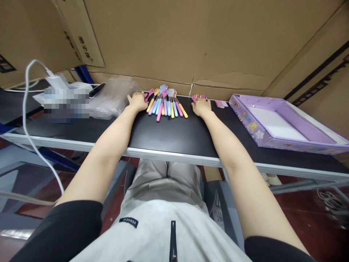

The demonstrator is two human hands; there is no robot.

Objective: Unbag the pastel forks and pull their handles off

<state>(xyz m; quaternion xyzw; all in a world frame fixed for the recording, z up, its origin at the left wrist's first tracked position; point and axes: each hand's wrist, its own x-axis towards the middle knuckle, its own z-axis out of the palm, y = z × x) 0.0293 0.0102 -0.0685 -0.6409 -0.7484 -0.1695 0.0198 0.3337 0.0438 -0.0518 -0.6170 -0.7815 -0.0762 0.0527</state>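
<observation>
Several small hand-shaped back scratchers (165, 103) lie fanned out on the black tabletop. Their handles are pink, yellow, blue and purple, and their claw heads point to the back. My left hand (139, 102) rests palm down at the left end of the row, fingers apart, with pink claw heads beside its fingertips. Farther right, my right hand (201, 107) lies palm down with its fingers spread. Pink and yellow claw heads (198, 97) show just beyond its fingers; whatever lies beneath the palm is hidden.
An open purple box tray (251, 125) stands at the right. A small pink card (221, 103) lies beside it. Crumpled clear plastic (111, 98) is to the left, near a white cable (25, 98). Cardboard (174, 43) walls the back. The table's metal edge (174, 155) runs before me.
</observation>
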